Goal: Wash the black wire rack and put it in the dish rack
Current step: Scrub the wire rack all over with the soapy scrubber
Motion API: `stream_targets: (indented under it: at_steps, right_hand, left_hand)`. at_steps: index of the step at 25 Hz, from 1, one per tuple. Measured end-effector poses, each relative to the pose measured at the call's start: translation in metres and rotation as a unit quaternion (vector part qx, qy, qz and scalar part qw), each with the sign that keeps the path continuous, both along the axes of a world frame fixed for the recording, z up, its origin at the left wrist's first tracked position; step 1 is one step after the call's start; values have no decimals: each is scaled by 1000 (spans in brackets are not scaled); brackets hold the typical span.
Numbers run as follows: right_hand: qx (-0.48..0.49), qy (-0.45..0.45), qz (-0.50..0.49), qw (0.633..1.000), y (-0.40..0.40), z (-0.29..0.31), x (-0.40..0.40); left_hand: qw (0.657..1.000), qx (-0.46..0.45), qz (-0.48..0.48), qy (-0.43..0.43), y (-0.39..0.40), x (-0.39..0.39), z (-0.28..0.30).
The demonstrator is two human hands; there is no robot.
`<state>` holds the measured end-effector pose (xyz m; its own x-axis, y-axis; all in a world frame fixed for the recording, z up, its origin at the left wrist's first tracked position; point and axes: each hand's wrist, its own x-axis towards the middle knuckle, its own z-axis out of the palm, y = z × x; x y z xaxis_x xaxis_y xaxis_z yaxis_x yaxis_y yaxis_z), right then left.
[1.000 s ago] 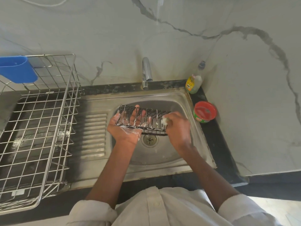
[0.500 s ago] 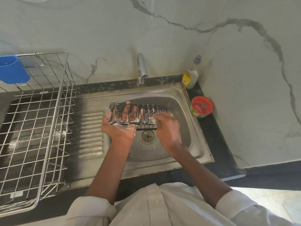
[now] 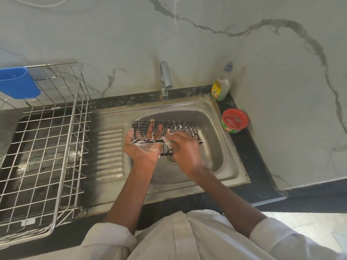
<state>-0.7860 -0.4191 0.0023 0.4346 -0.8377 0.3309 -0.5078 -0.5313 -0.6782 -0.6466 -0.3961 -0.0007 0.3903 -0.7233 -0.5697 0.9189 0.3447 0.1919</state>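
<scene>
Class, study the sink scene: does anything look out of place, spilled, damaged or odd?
Nothing stands out. The left hand supports the soapy black rack over the sink while the right hand scrubs it. The dish rack sits upright.

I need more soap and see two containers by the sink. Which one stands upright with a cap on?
The tall clear bottle with the yellow label, at the sink's back corner. The other, a round green tub with a red top, is squat and sits nearer.
</scene>
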Motion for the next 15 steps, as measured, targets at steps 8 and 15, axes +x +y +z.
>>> stream_targets:
  at_steps: [8, 15]
  right_hand:
    - [59, 49, 59, 995, -19, 2, -6]
    - [181, 20, -111, 977, -68, -13, -57]
  left_hand:
    - [988, -36, -118, -88, 4, 6, -2]
    - [980, 29, -158, -113, -3, 12, 16]
